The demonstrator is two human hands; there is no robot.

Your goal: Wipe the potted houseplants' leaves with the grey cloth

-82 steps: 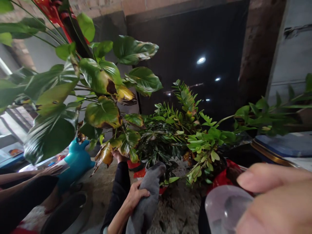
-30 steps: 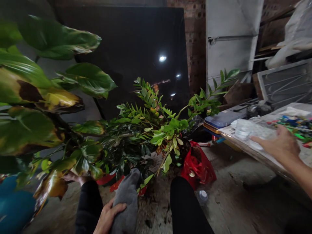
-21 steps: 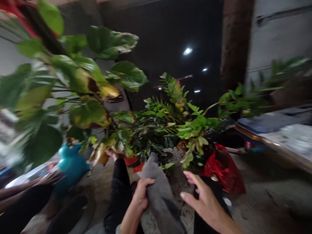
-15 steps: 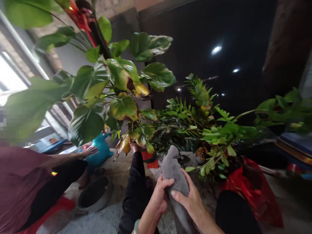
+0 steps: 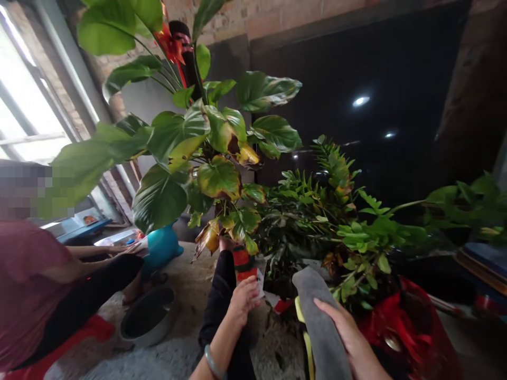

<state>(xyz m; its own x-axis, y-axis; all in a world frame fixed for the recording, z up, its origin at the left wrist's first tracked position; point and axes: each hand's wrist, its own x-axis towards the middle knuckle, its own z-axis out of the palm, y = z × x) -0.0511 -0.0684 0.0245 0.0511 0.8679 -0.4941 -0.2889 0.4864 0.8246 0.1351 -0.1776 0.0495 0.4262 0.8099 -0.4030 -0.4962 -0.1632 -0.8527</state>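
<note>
My right hand grips a long grey cloth from its right side, thumb lying across the front. The cloth hangs down toward the lower edge, and a yellow strip shows along its left side. My left hand, with a pale bangle at the wrist, is raised beside it and apart from the cloth. Its fingers are loosely bent and hold nothing that I can see. In front stands a large potted plant with broad green leaves, some browned and yellow.
A seated person in a maroon shirt is at the left, near a grey basin and a turquoise object. Lower leafy plants spread to the right, above a red plastic bag. Behind is a dark glossy panel.
My left hand has let go of the grey cloth and moved up and left. The cloth, now in my right hand alone, has shifted right. The camera view has turned slightly.
</note>
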